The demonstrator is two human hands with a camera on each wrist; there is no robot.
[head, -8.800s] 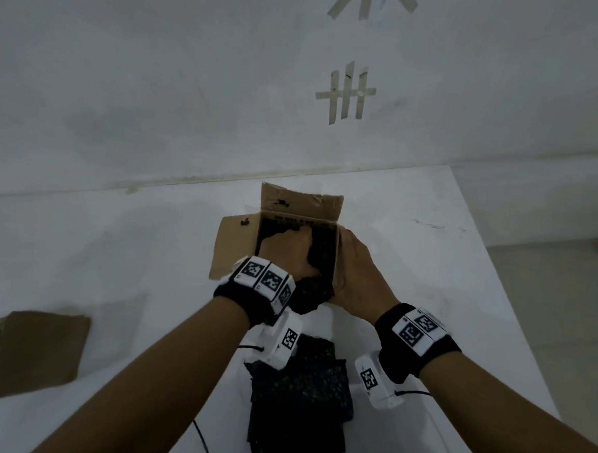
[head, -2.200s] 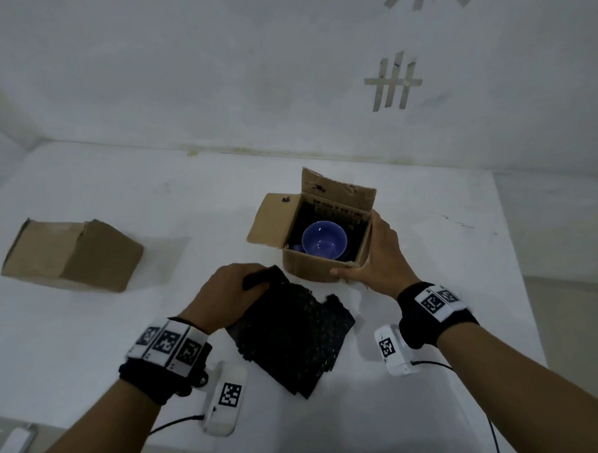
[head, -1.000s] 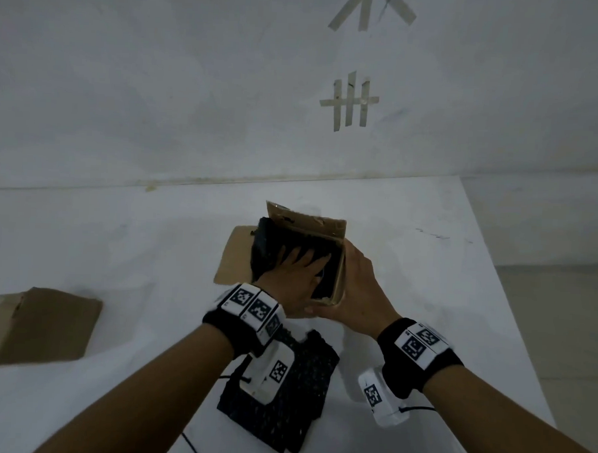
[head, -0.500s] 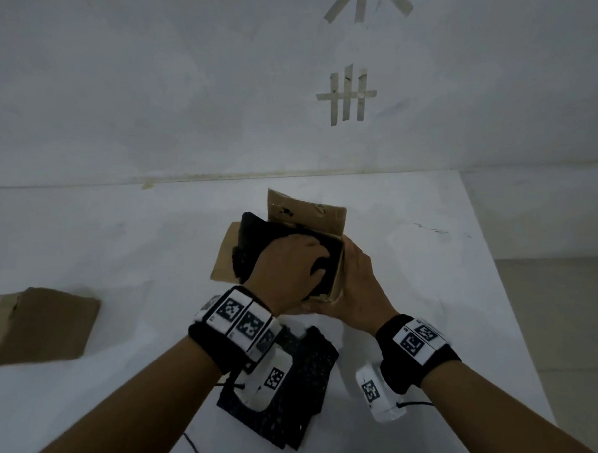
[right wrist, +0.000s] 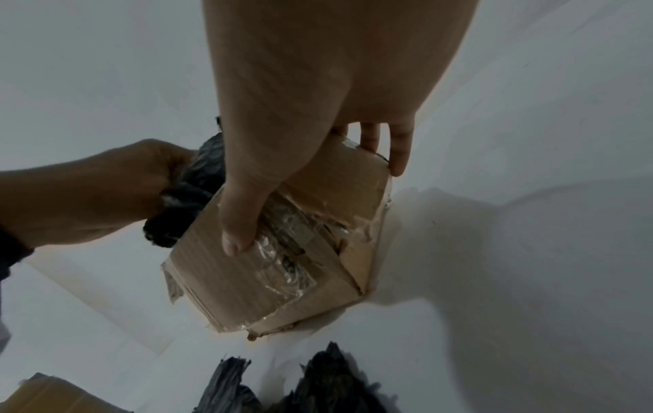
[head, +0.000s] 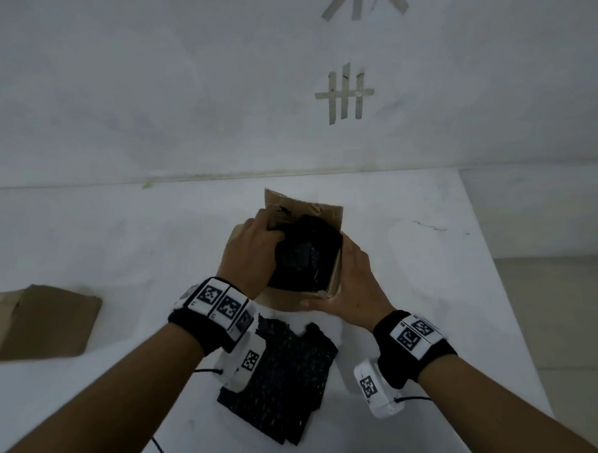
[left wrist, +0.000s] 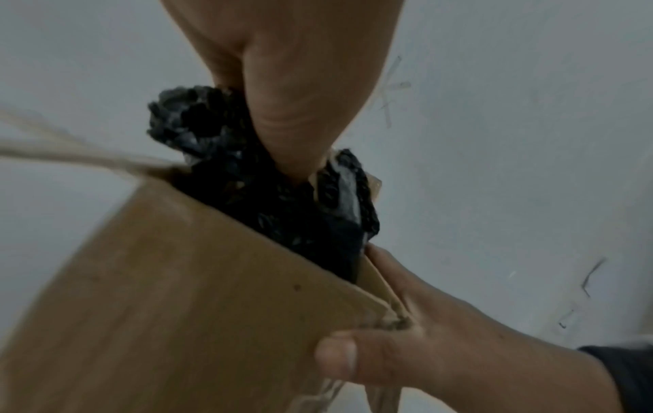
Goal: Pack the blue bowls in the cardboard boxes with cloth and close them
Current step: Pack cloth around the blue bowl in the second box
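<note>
Far left on the white table: a second brown cardboard box, lying on its side, untouched, well apart from the action. Moving right, the left hand has fingers curled round a wad of black knobbly cloth and is stuffing it into the open brown cardboard box at centre; in the left wrist view the cloth bulges above the rim, not yet seated. Blue bowl not visible in any view, presumably under the cloth inside this box, can't confirm. Just below the box, a stack of spare black cloth pieces lies flat on the table. Right hand clamps the box's near right corner, thumb on the taped front wall, fingers wrapped along the right side, steadying it. Back flap stands up, left flap is splayed outward. Step in hand: padding over the bowl, first box. Next, I'd say: push the cloth fully below rim level so the flaps can fold flat, then release the cloth and fold the flaps shut while the right hand braces. The second box looks not yet packed.
</note>
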